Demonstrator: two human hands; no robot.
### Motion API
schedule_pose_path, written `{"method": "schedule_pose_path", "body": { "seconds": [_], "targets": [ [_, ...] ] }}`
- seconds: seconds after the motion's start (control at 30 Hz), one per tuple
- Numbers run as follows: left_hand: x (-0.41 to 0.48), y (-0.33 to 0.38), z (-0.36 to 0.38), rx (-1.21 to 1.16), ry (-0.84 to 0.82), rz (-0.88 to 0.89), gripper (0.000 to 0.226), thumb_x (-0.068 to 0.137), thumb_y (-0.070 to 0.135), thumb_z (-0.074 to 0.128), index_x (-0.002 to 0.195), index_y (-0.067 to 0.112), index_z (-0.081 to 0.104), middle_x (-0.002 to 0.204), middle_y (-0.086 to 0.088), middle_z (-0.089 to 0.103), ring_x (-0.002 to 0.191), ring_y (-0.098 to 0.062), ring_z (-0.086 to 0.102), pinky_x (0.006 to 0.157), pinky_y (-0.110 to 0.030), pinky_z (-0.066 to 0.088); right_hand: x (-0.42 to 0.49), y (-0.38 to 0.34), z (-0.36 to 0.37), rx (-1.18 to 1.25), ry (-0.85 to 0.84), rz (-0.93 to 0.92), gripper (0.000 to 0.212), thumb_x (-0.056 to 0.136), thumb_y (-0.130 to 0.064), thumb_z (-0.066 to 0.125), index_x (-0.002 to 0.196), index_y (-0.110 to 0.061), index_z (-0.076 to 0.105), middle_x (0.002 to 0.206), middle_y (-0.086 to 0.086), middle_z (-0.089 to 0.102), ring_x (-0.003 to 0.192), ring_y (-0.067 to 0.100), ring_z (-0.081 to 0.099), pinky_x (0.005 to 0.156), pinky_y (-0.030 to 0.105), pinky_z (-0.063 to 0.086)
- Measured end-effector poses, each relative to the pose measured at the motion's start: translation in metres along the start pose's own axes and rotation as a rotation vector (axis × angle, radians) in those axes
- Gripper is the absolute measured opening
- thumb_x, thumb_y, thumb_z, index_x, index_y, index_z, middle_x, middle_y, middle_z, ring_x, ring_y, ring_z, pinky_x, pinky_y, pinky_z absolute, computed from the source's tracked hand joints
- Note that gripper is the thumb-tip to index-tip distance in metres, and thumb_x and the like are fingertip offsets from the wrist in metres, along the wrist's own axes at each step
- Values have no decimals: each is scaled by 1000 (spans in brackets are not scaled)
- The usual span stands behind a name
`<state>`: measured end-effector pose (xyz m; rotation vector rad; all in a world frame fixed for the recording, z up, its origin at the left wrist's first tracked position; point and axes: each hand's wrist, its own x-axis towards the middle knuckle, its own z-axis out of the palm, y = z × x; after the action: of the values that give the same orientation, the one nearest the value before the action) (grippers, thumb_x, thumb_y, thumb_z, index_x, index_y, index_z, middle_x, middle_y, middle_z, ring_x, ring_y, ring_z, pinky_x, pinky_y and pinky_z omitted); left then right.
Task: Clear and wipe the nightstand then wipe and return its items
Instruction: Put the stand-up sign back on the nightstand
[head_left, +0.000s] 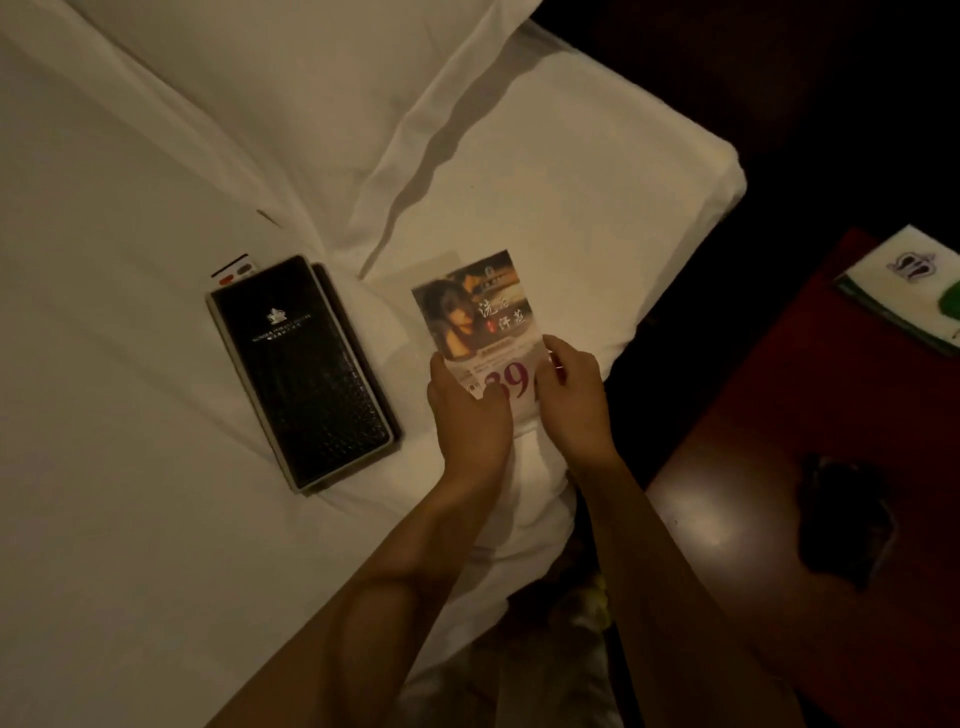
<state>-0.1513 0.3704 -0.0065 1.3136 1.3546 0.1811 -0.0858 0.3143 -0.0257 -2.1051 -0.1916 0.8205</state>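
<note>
A printed advert card with a photo and a large red "89" is held over the white bed. My left hand grips its lower left edge and my right hand its lower right edge. A black leather folder lies flat on the bed to the left, with a small card poking out above it. The dark red nightstand stands at the right, with a dark crumpled cloth on it.
A white and green leaflet lies at the nightstand's far corner. A white pillow fills the top of the view. A dark gap separates the bed's edge from the nightstand.
</note>
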Motion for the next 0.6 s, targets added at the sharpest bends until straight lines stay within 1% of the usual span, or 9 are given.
{"method": "schedule_pose_path", "body": {
  "seconds": [0.1, 0.13, 0.17, 0.23, 0.33, 0.43, 0.47, 0.53, 0.6],
  "targets": [
    [-17, 0, 23, 19, -24, 65, 52, 86, 1, 47, 135, 15, 37, 132, -11, 49, 119, -25, 53, 98, -46, 49, -9, 18, -26, 72, 61, -23, 32, 92, -6, 37, 115, -10, 59, 112, 18, 59, 106, 32, 56, 95, 50, 48],
    [-24, 1, 32, 22, -38, 84, 52, 86, 0, 47, 135, 13, 37, 132, -12, 49, 119, -25, 52, 99, -46, 48, -11, 24, -37, 89, 89, -24, 32, 94, -7, 38, 118, -12, 58, 115, 15, 56, 107, 28, 56, 97, 46, 47],
    [-32, 1, 42, 19, -56, 109, 51, 86, -2, 47, 134, 13, 38, 130, -11, 51, 118, -23, 53, 99, -46, 49, -14, 31, -49, 98, 124, -16, 32, 95, -11, 39, 122, -15, 56, 119, 12, 53, 107, 23, 54, 97, 39, 47],
    [-51, 1, 63, 20, -106, 158, 51, 84, -4, 47, 130, 15, 41, 127, -9, 52, 115, -20, 54, 97, -42, 51, -20, 45, -75, 104, 191, -5, 34, 97, -16, 40, 129, -18, 52, 127, 11, 47, 107, 17, 52, 90, 26, 43],
    [-78, -1, 101, 45, -197, 199, 53, 82, -6, 47, 128, 20, 42, 127, -7, 52, 115, -17, 54, 96, -36, 51, -32, 69, -119, 121, 286, 6, 37, 96, -14, 40, 132, -18, 48, 133, 10, 43, 116, 21, 51, 88, 24, 42],
    [-110, -3, 144, 47, -297, 259, 55, 79, -8, 45, 118, 31, 44, 125, -3, 55, 116, -18, 55, 95, -37, 52, -45, 96, -167, 173, 389, 32, 40, 96, -12, 41, 135, -17, 46, 135, 8, 41, 119, 20, 49, 92, 25, 43],
    [-122, -3, 159, 62, -334, 282, 58, 78, -7, 45, 119, 34, 44, 125, -2, 55, 116, -17, 55, 95, -38, 52, -49, 106, -184, 191, 424, 40, 40, 96, -13, 41, 135, -17, 45, 134, 8, 41, 119, 19, 49, 92, 25, 43],
    [-144, -5, 190, 95, -407, 320, 61, 78, -4, 45, 126, 33, 42, 127, -1, 55, 116, -15, 54, 96, -40, 51, -57, 128, -216, 227, 490, 56, 41, 95, -14, 41, 135, -19, 46, 132, 6, 41, 116, 18, 51, 88, 21, 44],
    [-165, -8, 221, 121, -479, 363, 65, 77, -5, 45, 125, 38, 40, 126, 0, 55, 115, -13, 55, 94, -39, 53, -64, 151, -248, 267, 543, 78, 41, 95, -14, 41, 135, -20, 45, 132, 5, 40, 115, 16, 52, 82, 13, 43]
  ]
}}
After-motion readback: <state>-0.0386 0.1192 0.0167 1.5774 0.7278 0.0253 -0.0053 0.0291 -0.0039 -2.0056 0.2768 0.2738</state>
